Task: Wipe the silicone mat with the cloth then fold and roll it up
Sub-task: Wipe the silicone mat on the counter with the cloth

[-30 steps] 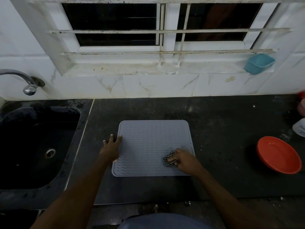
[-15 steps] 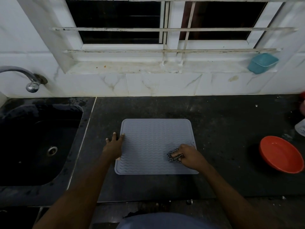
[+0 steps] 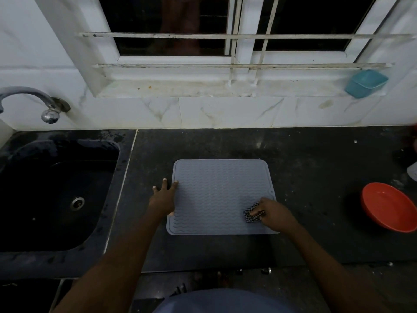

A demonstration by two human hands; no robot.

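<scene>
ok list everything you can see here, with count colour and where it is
silicone mat: 1, grey, flat on the counter, centre
cloth: 1, black and white check, bunched on the mat's near right corner
counter: 1, dark stone, across the middle and right
sink: 1, black, set in at the left
tap: 1, chrome, on the wall above the sink
bowl: 1, red, on the counter at the right
tub: 1, teal, right end of the window sill
window grille: 1, white bars, above the sill
pale object: 1, cut off at the right edge, cannot tell what
left hand: 1, flat on the mat's left edge
right hand: 1, gripping the cloth
</scene>
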